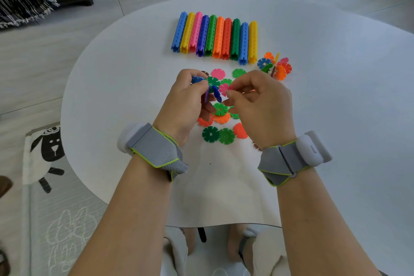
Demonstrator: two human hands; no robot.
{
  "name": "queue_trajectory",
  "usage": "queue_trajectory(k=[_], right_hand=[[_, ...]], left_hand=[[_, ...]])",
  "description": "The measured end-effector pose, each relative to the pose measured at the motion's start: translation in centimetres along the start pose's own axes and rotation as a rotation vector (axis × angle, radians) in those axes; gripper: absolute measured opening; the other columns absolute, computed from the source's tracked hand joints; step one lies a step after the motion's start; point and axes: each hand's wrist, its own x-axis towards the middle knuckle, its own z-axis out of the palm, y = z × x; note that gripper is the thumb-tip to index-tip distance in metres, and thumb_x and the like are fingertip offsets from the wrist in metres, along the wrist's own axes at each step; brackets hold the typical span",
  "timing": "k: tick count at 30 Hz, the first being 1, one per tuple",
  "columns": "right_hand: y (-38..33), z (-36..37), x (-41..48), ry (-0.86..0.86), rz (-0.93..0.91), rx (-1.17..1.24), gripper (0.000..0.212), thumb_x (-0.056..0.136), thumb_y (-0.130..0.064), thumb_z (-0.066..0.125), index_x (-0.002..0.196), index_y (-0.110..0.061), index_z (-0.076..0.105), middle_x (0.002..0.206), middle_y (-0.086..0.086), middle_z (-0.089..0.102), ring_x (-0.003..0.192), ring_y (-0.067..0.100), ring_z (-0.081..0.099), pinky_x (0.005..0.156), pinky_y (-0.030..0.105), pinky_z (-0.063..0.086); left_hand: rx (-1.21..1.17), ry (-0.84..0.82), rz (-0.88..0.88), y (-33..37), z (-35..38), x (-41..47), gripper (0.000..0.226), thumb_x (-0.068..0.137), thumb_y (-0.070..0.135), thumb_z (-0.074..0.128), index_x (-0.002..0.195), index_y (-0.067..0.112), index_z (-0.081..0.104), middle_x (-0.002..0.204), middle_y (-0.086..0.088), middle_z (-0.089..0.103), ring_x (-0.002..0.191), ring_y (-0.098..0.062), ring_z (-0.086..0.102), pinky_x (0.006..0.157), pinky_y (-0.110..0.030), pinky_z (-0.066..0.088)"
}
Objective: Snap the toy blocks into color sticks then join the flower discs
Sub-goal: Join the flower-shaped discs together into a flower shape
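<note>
Left hand [190, 98] pinches the half-built disc cluster [212, 83] (blue, dark green, purple, dark blue), held above the table [336, 96], near side. Right hand [259, 101] pinches one pink disc [224, 88] by its edge, right at the cluster. Can't tell if it's seated.

Risks:
- Slots misaligned: the disc skews and won't seat.
- Too much push: a joined disc probably pops off, or the cluster twists in my left pinch.
- A drop lands in the loose discs [210, 134] below and scatters them.

Counts:
- color sticks [215, 36]: 10, side by side at the far side.
- finished cluster [274, 65]: 1, just right of the sticks.
- Loose discs: about 11 visible. Some are hidden under my hands, so not exact.
</note>
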Motion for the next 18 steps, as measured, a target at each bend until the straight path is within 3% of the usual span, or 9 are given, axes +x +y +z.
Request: queue_trajectory(k=[9, 12, 18], right_hand=[[0.3, -0.3, 0.0, -0.005, -0.059, 0.001, 0.009, 0.083, -0.009, 0.069, 0.081, -0.018, 0.066, 0.075, -0.004, 0.07, 0.069, 0.005, 0.069, 0.071, 0.033, 0.058], [0.4, -0.2, -0.1, -0.002, -0.08, 0.0, 0.005, 0.083, -0.009, 0.069, 0.082, -0.013, 0.069, 0.074, -0.002, 0.071, 0.068, 0.008, 0.069, 0.07, 0.033, 0.059], [0.8, -0.1, -0.2, 0.006, -0.14, -0.051, 0.006, 0.081, -0.006, 0.068, 0.081, -0.012, 0.071, 0.074, 0.001, 0.07, 0.069, 0.015, 0.069, 0.068, 0.038, 0.058]], left_hand=[[0.054, 0.001, 0.014, 0.0, 0.5, 0.0, 0.02, 0.094, 0.007, 0.036, 0.102, 0.017, 0.051, 0.071, -0.004, 0.054, 0.053, -0.014, 0.046, 0.047, -0.024, 0.036], [0.08, 0.031, 0.014, 0.0, 0.8, 0.0, 0.018, 0.091, 0.005, 0.037, 0.096, 0.018, 0.049, 0.072, -0.002, 0.051, 0.054, -0.013, 0.039, 0.045, -0.02, 0.033], [0.16, 0.042, 0.042, -0.6, 1.4, 0.1, 0.019, 0.091, 0.007, 0.035, 0.084, 0.022, 0.045, 0.075, -0.001, 0.044, 0.061, -0.015, 0.038, 0.052, -0.026, 0.032]])
